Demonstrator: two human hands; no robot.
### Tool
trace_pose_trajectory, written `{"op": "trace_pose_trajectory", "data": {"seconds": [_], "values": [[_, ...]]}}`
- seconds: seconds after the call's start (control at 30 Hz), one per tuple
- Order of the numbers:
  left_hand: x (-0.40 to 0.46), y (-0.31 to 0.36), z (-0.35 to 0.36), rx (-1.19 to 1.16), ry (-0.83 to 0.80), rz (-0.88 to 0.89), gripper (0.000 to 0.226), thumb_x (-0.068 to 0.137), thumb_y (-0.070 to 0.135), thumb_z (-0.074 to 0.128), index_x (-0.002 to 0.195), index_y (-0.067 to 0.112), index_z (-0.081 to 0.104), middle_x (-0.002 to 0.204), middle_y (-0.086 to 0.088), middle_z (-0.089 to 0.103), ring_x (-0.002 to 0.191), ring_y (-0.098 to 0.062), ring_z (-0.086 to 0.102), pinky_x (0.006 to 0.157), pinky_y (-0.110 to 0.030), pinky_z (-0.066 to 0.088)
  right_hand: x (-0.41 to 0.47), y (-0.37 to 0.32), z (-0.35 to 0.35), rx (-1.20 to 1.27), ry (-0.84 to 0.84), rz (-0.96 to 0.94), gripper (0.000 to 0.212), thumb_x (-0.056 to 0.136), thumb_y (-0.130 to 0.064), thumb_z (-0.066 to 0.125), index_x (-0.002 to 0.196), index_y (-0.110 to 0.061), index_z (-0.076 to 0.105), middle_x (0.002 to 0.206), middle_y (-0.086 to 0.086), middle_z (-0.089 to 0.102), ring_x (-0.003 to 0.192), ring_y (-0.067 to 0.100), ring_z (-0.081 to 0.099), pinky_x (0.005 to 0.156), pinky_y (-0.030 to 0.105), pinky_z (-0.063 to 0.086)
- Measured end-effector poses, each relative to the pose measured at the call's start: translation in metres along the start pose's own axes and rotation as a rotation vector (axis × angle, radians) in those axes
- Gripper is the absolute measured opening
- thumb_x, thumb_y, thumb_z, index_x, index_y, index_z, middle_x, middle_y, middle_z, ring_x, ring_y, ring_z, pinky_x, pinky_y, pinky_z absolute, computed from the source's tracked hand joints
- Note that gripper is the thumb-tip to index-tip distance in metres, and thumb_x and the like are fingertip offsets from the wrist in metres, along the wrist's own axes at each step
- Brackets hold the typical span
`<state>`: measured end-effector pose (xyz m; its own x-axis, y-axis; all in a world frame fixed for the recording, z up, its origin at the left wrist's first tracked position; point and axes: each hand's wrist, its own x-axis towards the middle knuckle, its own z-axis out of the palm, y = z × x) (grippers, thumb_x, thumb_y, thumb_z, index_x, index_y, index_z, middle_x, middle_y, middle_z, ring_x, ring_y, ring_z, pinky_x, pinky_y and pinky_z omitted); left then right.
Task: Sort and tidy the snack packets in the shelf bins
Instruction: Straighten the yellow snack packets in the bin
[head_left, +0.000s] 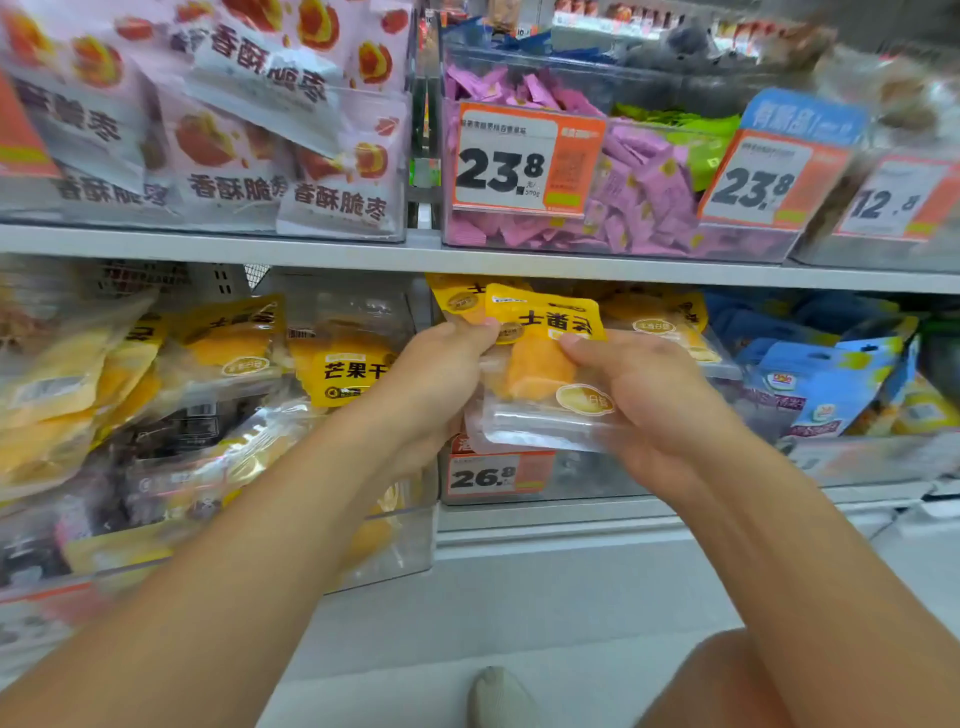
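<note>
Mango packet (540, 364) gripped by both hands before lower shelf bin (571, 483).

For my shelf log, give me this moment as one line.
left hand: grips mango packet | right hand: grips it too | place: before lower bin

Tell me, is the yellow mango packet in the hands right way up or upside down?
Upside down: the yellow mango packet, held by left hand and right hand, shows inverted lettering.

Price tags (524, 161) read 23.8; lower tag (496, 475) 26.8
</note>
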<state>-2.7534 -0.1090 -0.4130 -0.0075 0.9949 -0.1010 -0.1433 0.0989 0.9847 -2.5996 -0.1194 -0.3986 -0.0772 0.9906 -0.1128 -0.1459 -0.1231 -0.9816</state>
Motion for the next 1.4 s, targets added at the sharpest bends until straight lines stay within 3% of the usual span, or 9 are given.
{"op": "trace_pose_trajectory", "data": {"seconds": [0.17,0.27,0.37,0.47,0.57,0.7,1.0,1.27,1.4], "values": [[0.035,-0.018,0.014,0.522,0.188,0.194,0.028,0.104,0.038,0.047,0.102,0.013,0.061,0.092,-0.003,0.067,0.083,-0.024,0.064,0.073,-0.037,0.055,0.04,0.009,-0.013,-0.312,0.224,-0.277,0.011,0.091,-0.015,0.069,0.093,-0.005,0.073,0.087,0.011,0.076,0.086,0.033,0.073,0.082,0.05,0.059],[0.046,-0.02,0.014,0.853,0.353,0.421,0.02,0.102,0.03,0.051,0.095,0.012,0.057,0.093,-0.003,0.063,0.087,-0.023,0.057,0.071,-0.035,0.042,0.067,0.012,-0.007,-0.595,0.411,-0.478,0.026,0.084,-0.026,0.076,0.078,-0.003,0.065,0.07,0.009,0.066,0.064,0.026,0.06,0.061,0.045,0.051],[0.047,-0.02,0.001,1.114,0.254,0.534,0.02,0.099,0.032,0.055,0.084,0.018,0.055,0.082,-0.001,0.058,0.082,-0.025,0.057,0.067,-0.034,0.038,0.078,0.017,0.002,-0.857,0.47,-0.56,0.034,0.089,-0.031,0.072,0.072,-0.013,0.048,0.067,0.0,0.051,0.063,0.017,0.045,0.05,0.026,0.028],[0.044,-0.02,-0.016,1.39,0.115,0.504,0.045,0.08,0.069,0.059,0.09,0.025,0.065,0.088,0.003,0.058,0.089,-0.023,0.057,0.071,-0.036,0.046,0.08,0.027,0.007,-1.02,0.462,-0.565,0.03,0.094,-0.033,0.066,0.082,-0.016,0.044,0.076,-0.002,0.051,0.068,0.016,0.047,0.051,0.021,0.025],[0.041,-0.022,-0.023,1.365,0.125,0.466,0.061,0.071,0.065,0.075,0.111,0.02,0.07,0.112,0.001,0.059,0.106,-0.024,0.057,0.088,-0.038,0.05,0.072,0.033,0.013,-1.228,0.452,-0.577,0.031,0.094,-0.04,0.065,0.102,-0.014,0.051,0.097,0.005,0.061,0.091,0.026,0.059,0.062,0.032,0.033],[0.037,-0.025,-0.022,1.223,0.206,0.449,0.035,0.068,0.044,0.087,0.089,0.028,0.064,0.097,0.006,0.055,0.088,-0.019,0.055,0.073,-0.031,0.043,0.057,0.035,0.018,-1.401,0.421,-0.514,0.049,0.089,-0.048,0.067,0.117,-0.015,0.045,0.115,0.004,0.058,0.11,0.027,0.055,0.066,0.032,0.032],[0.032,-0.031,-0.024,1.102,0.338,0.445,0.055,0.076,0.046,0.081,0.116,0.026,0.049,0.115,0.007,0.047,0.111,-0.016,0.047,0.086,-0.028,0.039,0.041,0.033,0.007,-1.276,0.327,-0.486,0.065,0.08,-0.044,0.079,0.127,-0.014,0.046,0.125,0.005,0.052,0.119,0.027,0.05,0.087,0.035,0.043],[0.017,-0.031,-0.039,1.05,0.321,0.533,0.038,0.088,0.043,0.07,0.118,0.025,0.057,0.116,0.007,0.061,0.108,-0.015,0.056,0.08,-0.028,0.042,0.027,0.03,0.02,-1.192,0.305,-0.733,0.023,0.089,-0.038,0.069,0.106,-0.023,0.065,0.104,-0.004,0.06,0.09,0.017,0.06,0.075,0.036,0.051],[-0.011,-0.014,-0.086,1.108,0.31,0.654,0.018,0.09,0.034,0.068,0.105,0.026,0.065,0.105,0.012,0.062,0.1,-0.01,0.058,0.085,-0.032,0.048,0.011,0.03,0.06,-0.977,-0.027,-0.881,0.007,0.087,-0.03,0.07,0.092,-0.024,0.071,0.083,-0.01,0.065,0.073,0.009,0.06,0.067,0.035,0.053]]}}
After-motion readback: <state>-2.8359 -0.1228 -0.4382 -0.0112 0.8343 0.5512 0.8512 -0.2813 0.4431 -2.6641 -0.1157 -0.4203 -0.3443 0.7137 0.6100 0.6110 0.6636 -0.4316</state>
